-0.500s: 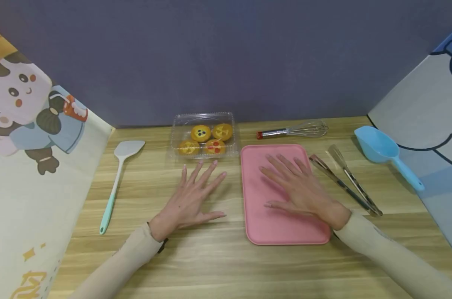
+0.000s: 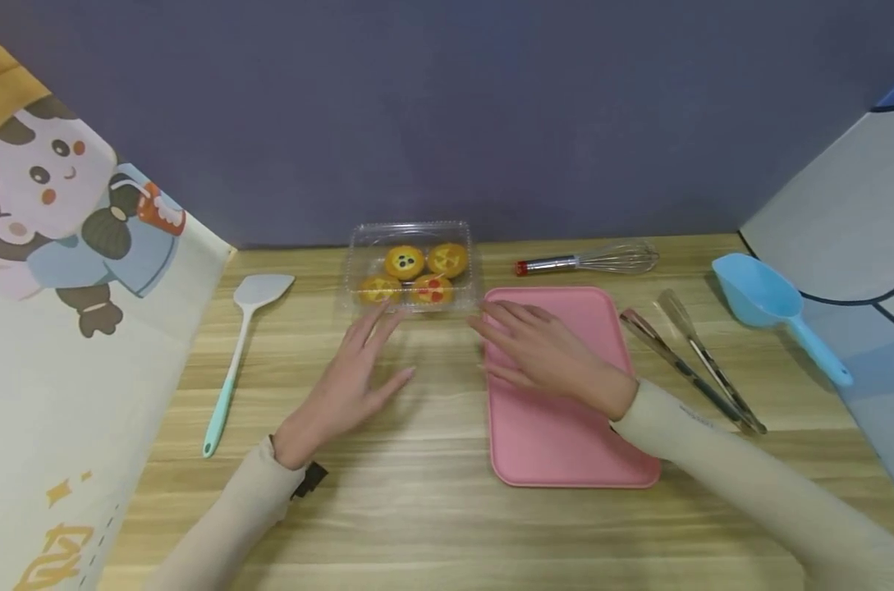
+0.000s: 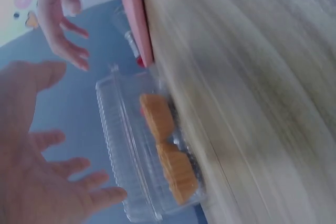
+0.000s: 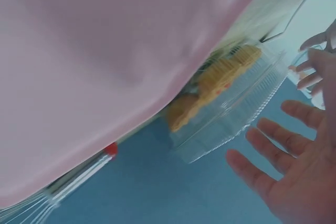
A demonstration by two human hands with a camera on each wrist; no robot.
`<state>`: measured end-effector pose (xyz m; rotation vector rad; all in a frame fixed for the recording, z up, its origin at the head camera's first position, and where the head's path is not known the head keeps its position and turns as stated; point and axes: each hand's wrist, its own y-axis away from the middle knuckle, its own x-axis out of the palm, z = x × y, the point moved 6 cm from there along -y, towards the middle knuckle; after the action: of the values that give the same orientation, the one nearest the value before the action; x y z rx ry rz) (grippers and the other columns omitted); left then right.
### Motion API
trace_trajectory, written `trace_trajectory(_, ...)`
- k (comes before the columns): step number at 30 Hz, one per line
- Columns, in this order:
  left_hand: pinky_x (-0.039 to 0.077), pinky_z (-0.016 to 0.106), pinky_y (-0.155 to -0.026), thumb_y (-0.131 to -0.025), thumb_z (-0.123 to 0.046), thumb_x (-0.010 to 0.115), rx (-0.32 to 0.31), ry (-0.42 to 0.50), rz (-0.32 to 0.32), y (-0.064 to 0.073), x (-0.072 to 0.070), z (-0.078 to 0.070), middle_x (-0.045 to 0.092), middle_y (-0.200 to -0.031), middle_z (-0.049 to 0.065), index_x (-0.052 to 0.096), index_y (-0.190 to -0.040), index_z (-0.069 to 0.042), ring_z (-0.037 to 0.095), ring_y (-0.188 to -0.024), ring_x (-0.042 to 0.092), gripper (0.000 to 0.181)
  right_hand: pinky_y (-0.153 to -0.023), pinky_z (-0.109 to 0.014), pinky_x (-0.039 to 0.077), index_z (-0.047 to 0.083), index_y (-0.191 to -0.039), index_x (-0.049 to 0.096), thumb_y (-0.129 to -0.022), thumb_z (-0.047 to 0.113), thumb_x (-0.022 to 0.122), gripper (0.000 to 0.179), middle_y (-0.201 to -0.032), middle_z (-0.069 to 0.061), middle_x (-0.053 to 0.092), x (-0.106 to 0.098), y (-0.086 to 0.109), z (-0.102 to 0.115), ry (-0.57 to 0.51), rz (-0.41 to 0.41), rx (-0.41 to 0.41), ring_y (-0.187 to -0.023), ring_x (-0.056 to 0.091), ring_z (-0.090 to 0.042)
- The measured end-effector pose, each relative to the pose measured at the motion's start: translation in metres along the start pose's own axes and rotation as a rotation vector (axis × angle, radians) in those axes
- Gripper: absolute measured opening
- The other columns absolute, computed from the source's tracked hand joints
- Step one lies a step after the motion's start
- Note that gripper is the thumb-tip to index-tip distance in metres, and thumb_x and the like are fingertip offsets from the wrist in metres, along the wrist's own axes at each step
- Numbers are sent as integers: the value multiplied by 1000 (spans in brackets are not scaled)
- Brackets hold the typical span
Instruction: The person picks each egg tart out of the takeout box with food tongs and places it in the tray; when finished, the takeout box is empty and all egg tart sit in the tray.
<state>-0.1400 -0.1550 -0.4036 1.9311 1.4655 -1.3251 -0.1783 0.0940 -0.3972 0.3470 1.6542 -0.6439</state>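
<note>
A clear plastic box [image 2: 359, 267] with several yellow-orange tarts [image 2: 447, 259] inside stands at the back of the table, its lid shut. In the head view my left hand [image 2: 341, 379] is just in front of its near left corner, fingers extended and holding nothing. My right hand [image 2: 546, 353] hovers over the upper left part of a pink tray [image 2: 565, 460], its fingertips reaching past the tray's left edge toward the box. Both wrist views show the fingers spread and apart from the box.
Left of the box lies a spatula [image 2: 228, 386] with a mint handle. A whisk [image 2: 587, 260] lies behind the tray. Metal tongs [image 2: 701, 361] and a light blue scoop [image 2: 764, 295] lie on the right. A dark wall [image 2: 447, 115] rises behind the table.
My right hand has moved left from the tray's middle toward the box. My left hand has shifted slightly left and turned, its fingers closer together. The head view has shifted a little.
</note>
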Motion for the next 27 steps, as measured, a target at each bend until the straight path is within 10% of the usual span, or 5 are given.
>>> trace_trajectory(9, 37, 62, -124, -100, -29, 69, -285, 254, -217, 1, -24, 44, 34, -166, 20, 35, -161, -6, 42, -153, 34, 74, -96, -49, 63, 11, -154, 47, -102, 31, 64, 58, -142, -14, 60, 1, -47, 11, -70, -28, -76, -125, 63, -34)
trace_trajectory(18, 44, 49, -123, -108, -16, 51, -627, 757, -167, 0, -24, 83, 36, -164, 23, 23, -164, -1, 40, -149, 43, 64, -72, -35, 66, 7, -137, 61, -101, 16, 63, 37, -121, -11, 71, 8, -80, 20, 7, -55, -100, -105, 71, -27)
trace_trajectory(27, 46, 30, -120, -106, -3, 50, -761, 1082, -207, -10, -12, 90, 36, -159, 21, 26, -164, -2, 31, -143, 50, 63, -56, -27, 62, 10, -122, 70, -94, -2, 60, 31, -117, -5, 75, 15, -98, 34, 223, -24, -135, -98, 74, -22)
